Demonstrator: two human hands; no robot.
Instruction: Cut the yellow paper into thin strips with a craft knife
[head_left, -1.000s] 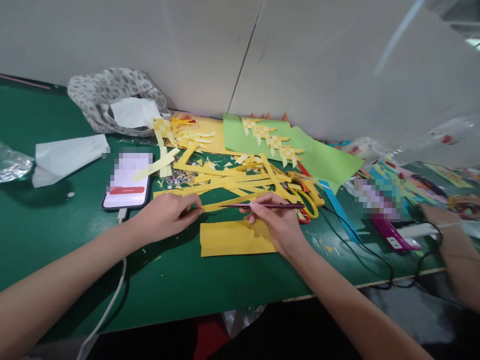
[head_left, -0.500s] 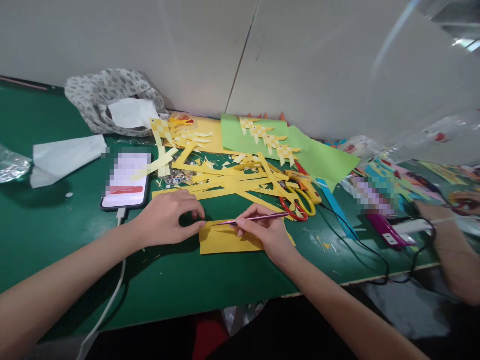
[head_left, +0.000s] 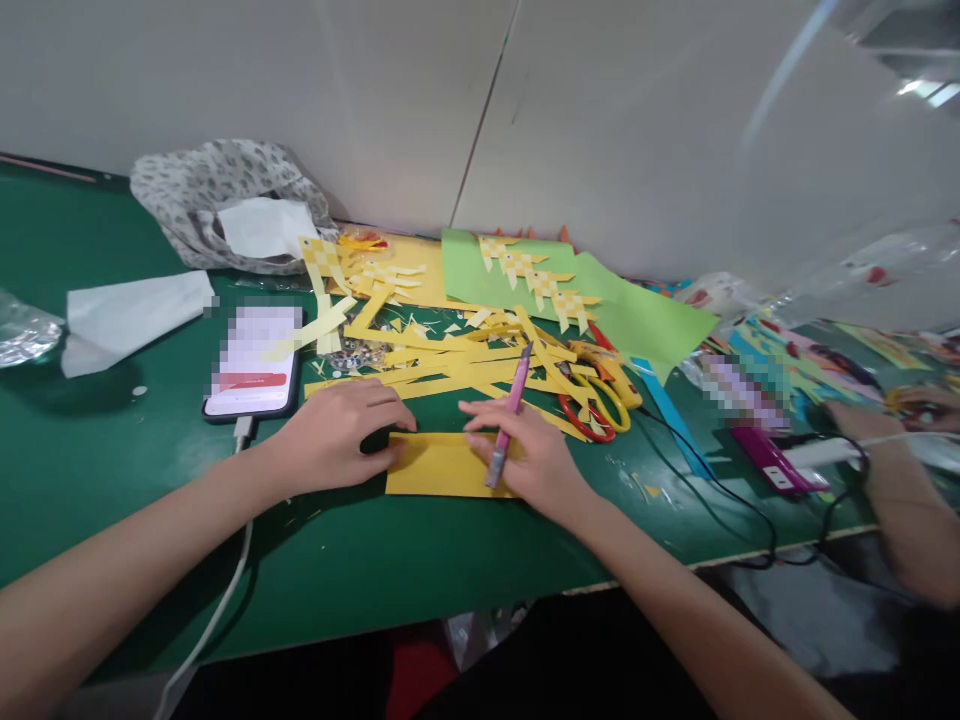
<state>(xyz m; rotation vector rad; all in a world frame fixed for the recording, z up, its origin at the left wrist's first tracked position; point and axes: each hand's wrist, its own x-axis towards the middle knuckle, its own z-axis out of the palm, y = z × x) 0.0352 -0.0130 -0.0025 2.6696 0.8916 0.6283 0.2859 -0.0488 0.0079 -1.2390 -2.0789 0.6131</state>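
Note:
A rectangular sheet of yellow paper (head_left: 442, 470) lies near the table's front edge, between my hands. Around its upper left corner, my left hand (head_left: 341, 435) has the thumb at the side edge and curled fingers by the top edge. My right hand (head_left: 536, 455) covers the right end of the sheet. Tucked in its fingers is a slim pink pen (head_left: 516, 390), one end pointing away from me and its grey end over the paper. Behind both hands is a heap of yellow paper strips (head_left: 442, 365).
Scissors (head_left: 604, 405) and a yellow glue gun (head_left: 611, 370) lie right of the strips. Woven paper fish (head_left: 540, 275) rest on green paper (head_left: 645, 305). A charging phone (head_left: 251, 360) is at left. Another person's arm (head_left: 896, 490) reaches in at right, beside a purple power strip (head_left: 780, 465).
The yellow paper has shifted left and lies straighter. My right hand has swung the pen from lying along the paper to pointing away. My left thumb has come onto the sheet's left edge.

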